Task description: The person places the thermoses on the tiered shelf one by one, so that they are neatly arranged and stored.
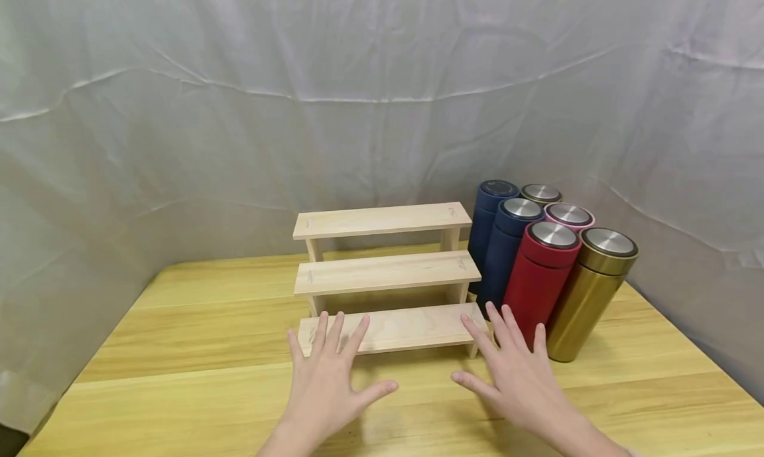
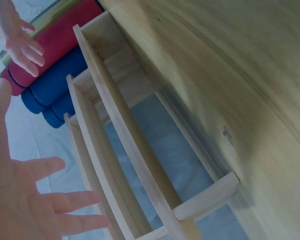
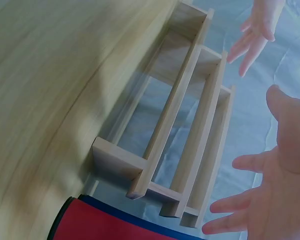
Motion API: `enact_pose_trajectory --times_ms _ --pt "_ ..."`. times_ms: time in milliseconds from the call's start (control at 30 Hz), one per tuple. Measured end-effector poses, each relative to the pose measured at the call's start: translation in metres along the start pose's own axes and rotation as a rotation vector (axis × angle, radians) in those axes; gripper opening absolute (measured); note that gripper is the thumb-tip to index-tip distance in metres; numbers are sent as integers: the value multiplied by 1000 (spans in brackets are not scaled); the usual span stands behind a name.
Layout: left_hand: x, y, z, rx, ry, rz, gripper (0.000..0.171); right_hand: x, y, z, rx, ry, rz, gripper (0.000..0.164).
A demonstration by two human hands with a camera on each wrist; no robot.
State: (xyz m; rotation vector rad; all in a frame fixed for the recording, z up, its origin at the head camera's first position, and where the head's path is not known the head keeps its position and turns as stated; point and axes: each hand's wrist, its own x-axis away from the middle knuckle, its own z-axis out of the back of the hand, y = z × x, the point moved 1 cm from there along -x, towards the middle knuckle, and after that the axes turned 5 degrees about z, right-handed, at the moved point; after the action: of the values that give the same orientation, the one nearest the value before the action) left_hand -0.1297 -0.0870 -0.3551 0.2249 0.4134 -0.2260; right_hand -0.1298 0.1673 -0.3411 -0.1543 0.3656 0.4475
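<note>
A pale wooden three-step stand (image 1: 388, 273) sits on the table, its shelves bare. My left hand (image 1: 327, 381) spreads its fingers in front of the stand's lower left end, overlapping the bottom step in the head view. Opposite it, my right hand (image 1: 518, 377) is spread too, fingertips near the step's right end and the foot of the red bottle (image 1: 537, 284). Both palms hold nothing. In the left wrist view, fingers (image 2: 72, 202) extend beside the stand; the right wrist view shows straight fingers (image 3: 235, 202) at its other end.
Several lidded bottles cluster upright right of the stand: two blue ones, the nearer blue bottle (image 1: 504, 258) close beside it, the red one, a pink bottle (image 1: 570, 215) and gold ones, the front gold bottle (image 1: 591, 304) outermost. Grey cloth (image 1: 370, 132) hangs behind the wooden table (image 1: 179, 404).
</note>
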Motion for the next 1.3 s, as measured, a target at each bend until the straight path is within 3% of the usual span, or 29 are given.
enact_pose_trajectory --times_ms 333,733,933,1167,1300 --pt "-4 -6 -1 72 58 -22 86 -2 8 3 -62 70 34 67" --pt "-9 -15 -4 232 182 -74 64 -4 16 8 -238 261 83 52" --pt "-9 -21 -4 287 178 -83 42 -4 20 9 -341 308 60 43" --pt "-10 -27 -5 384 190 -82 28 -5 28 8 -458 454 145 39" --pt "-10 -31 -5 451 176 -69 21 -5 31 10 -552 483 165 36"
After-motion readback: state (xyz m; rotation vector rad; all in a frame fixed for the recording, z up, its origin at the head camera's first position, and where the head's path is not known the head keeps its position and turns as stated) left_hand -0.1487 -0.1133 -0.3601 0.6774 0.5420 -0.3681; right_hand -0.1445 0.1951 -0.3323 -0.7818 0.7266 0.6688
